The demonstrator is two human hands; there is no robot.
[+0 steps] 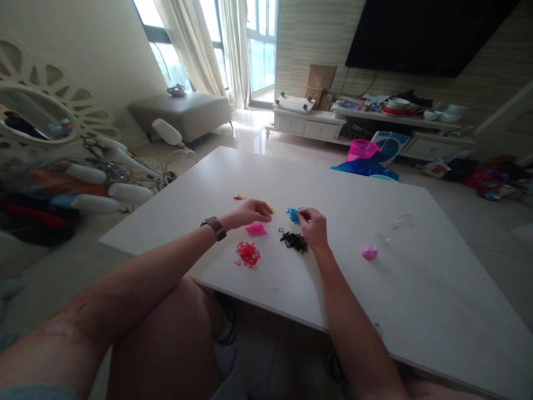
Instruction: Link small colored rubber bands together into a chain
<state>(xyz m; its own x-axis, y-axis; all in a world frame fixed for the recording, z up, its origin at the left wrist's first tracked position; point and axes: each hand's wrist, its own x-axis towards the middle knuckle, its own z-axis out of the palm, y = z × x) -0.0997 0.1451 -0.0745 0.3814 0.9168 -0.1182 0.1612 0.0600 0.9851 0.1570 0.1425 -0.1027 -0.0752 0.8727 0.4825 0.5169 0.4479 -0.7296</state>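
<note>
Small piles of rubber bands lie on the white table [366,305]. My right hand [314,225] is closed in a pinch at the right edge of the blue rubber bands [293,215]; what lies between its fingertips is too small to make out. Bent over the pink rubber bands [255,229] is my left hand [250,212], its fingertips drawn together beside the yellow rubber bands [272,208], which it partly hides. Any item in that pinch is unclear. Closer to me are the black rubber bands [294,241] and the red rubber bands [249,254].
On the right of the table sit a pink lump [369,253] and clear plastic pieces [403,221]. A few mixed bands [239,197] lie beyond my left hand. White lamp arms [131,193] stand left of the table; a pink basket [361,150] is behind it.
</note>
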